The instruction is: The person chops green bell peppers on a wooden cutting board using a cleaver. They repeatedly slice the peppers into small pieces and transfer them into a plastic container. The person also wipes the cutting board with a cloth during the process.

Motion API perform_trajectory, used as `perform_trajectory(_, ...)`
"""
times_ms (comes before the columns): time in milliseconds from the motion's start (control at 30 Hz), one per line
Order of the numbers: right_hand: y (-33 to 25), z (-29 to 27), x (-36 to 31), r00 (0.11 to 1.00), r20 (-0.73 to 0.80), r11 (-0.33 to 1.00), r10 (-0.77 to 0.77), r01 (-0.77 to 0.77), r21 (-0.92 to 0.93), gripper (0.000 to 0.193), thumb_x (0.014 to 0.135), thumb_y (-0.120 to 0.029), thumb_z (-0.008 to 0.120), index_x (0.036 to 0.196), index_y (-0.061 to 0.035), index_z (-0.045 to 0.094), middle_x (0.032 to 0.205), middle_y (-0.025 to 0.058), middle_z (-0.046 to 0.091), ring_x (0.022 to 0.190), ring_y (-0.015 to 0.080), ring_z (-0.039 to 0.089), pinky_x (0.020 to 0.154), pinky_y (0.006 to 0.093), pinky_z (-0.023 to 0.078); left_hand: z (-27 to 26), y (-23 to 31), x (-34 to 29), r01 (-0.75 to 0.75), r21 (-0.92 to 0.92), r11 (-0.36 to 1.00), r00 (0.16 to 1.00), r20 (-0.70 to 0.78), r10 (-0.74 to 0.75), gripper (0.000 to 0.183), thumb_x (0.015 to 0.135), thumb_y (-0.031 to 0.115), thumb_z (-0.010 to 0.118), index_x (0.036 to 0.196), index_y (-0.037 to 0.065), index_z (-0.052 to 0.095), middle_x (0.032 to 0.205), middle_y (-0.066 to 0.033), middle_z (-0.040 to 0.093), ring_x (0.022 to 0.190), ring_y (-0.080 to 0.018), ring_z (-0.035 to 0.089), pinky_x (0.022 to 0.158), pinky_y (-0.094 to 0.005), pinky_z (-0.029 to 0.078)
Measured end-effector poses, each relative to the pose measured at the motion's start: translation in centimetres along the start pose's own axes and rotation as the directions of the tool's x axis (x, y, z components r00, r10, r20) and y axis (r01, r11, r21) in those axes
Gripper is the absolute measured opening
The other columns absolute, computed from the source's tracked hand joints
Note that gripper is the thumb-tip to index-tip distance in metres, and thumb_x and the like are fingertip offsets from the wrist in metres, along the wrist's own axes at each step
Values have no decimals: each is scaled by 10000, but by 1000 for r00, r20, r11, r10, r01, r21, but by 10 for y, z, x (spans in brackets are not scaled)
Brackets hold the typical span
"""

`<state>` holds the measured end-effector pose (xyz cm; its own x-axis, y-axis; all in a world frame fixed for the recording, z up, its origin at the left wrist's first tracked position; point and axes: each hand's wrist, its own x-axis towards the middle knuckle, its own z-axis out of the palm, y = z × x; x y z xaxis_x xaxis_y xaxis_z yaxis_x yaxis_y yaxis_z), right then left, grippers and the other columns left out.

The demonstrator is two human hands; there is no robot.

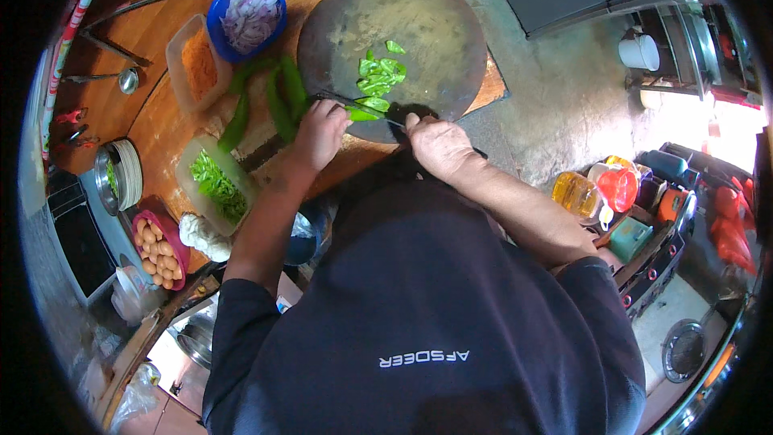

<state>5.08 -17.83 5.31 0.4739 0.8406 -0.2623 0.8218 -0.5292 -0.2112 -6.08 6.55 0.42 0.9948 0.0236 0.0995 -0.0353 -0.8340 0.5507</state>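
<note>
My left hand [324, 130] has its fingers curled over a long green pepper [362, 114] at the near edge of a round, dark cutting board [435, 20]. Closed around a knife handle, my right hand [439, 143] is just to the right of it. The knife [392, 122] lies low across the pepper, its thin blade reaching left toward my left fingers. Cut green pepper pieces [381, 76] lie in a small pile on the board just beyond the blade. Several whole green peppers [278, 105] rest left of the board.
Left on the wooden table [149, 125] stand a blue bowl [238, 55] of sliced onion, a tub [179, 84] with orange contents, a tub [187, 181] of chopped greens, stacked plates [129, 173] and a pink basket [184, 254] of eggs. Oil bottles [576, 196] stand at right.
</note>
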Motion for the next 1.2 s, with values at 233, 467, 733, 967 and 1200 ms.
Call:
perform_trajectory(233, 14, -28, -15, 996, -88, 992, 19, -8, 126, 215, 980, -243, 572, 939, -33, 549, 755, 186, 665, 696, 371, 695, 611, 471, 563, 5, 6, -7, 15, -40, 999, 987, -159, -21, 288, 816, 57, 732, 1089, -2, 661, 1056, -188, 624, 1016, -384, 592, 880, -440, 500)
perform_trajectory(467, 46, -18, 3, 997, -25, 997, -79, 79, 16, 257, 1007, -285, 540, 957, -34, 558, 751, 189, 677, 741, 372, 700, 660, 482, 563, 1, 8, -5, -5, -71, 997, 992, -127, -5, 321, 817, 32, 727, 1127, -12, 656, 1088, -183, 615, 1028, -376, 593, 898, -432, 497)
perform_trajectory(733, 40, -33, 7, 999, -4, 994, 46, -46, 98, 333, 1023, -348, 522, 927, -30, 555, 773, 184, 685, 753, 365, 704, 657, 484, 562, 6, 8, -8, 75, -135, 988, 985, -145, -94, 353, 801, 10, 736, 1143, -9, 653, 1081, -168, 607, 1007, -376, 604, 885, -437, 504)
perform_trajectory(967, 42, -25, 8, 987, -49, 988, -153, 153, -17, 328, 1022, -347, 521, 928, -36, 561, 750, 163, 676, 739, 343, 705, 627, 471, 562, 3, 9, -6, 84, -106, 991, 986, -132, -98, 332, 831, 21, 731, 1154, 4, 656, 1105, -176, 617, 1032, -373, 620, 898, -413, 516)
perform_trajectory(1200, 41, -34, 21, 996, 85, 995, 37, -45, 90, 326, 1027, -339, 502, 998, -26, 590, 833, 218, 698, 816, 375, 708, 724, 488, 561, 17, 4, -7, 209, -205, 956, 953, -177, -247, 302, 823, 18, 729, 1116, -7, 660, 1084, -167, 633, 1022, -366, 627, 887, -411, 519)
